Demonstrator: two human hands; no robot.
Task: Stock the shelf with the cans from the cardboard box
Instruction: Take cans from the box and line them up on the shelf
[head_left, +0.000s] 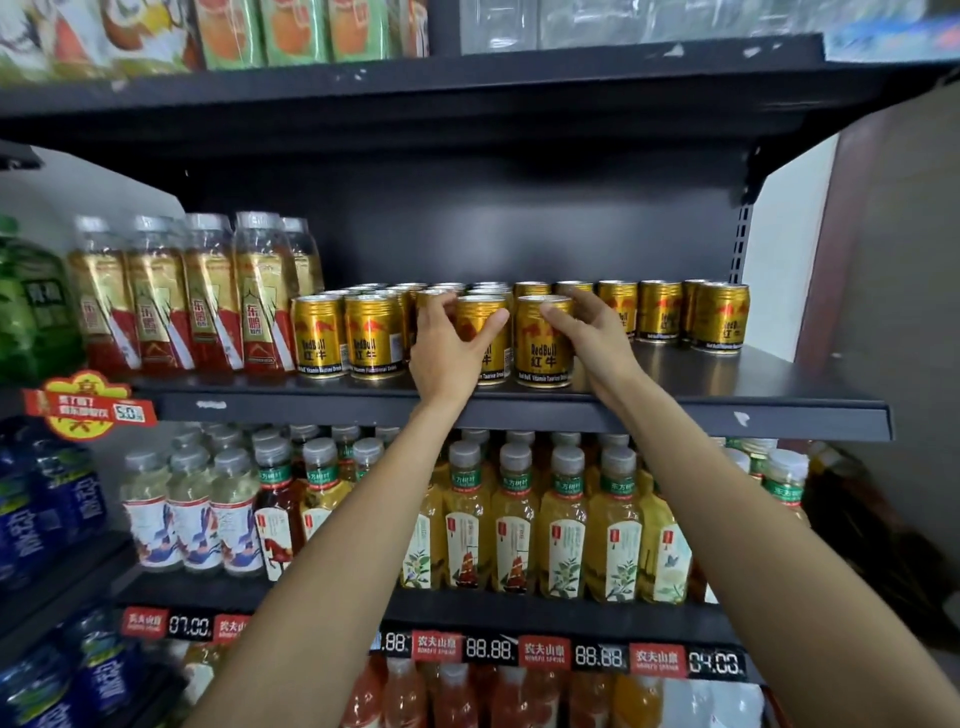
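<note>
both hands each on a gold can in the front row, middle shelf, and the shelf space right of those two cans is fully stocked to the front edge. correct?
Not quite. The left hand and right hand each hold a gold can in the front row, but the head view shows the middle shelf bare at the front to their right; there, cans stand only toward the back.

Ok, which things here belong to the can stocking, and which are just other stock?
Job:
gold Red Bull cans
can under left hand
can under right hand
left hand
right hand
black metal shelf

Not the job:
red-and-gold labelled bottles
yellow tea bottles
blue bottles
</note>
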